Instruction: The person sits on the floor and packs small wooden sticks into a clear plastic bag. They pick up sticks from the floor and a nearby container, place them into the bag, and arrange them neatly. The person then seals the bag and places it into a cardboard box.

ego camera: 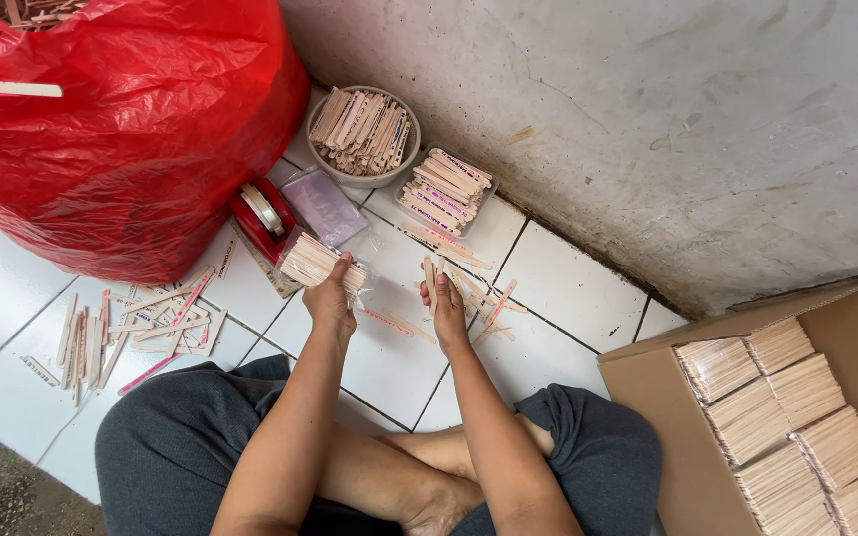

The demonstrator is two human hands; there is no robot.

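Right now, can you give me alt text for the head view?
A seated person's left hand holds a stack of flat wooden sticks while the right hand picks loose sticks off the white tiled floor, beside a red bag.

Bundle of pale wooden sticks (312,262): stacked flat, tilted, gripped at near end, just beside red tape dispenser (262,218). Few loose sticks (433,278): upright in fingers, well right of dispenser, above white tiles.
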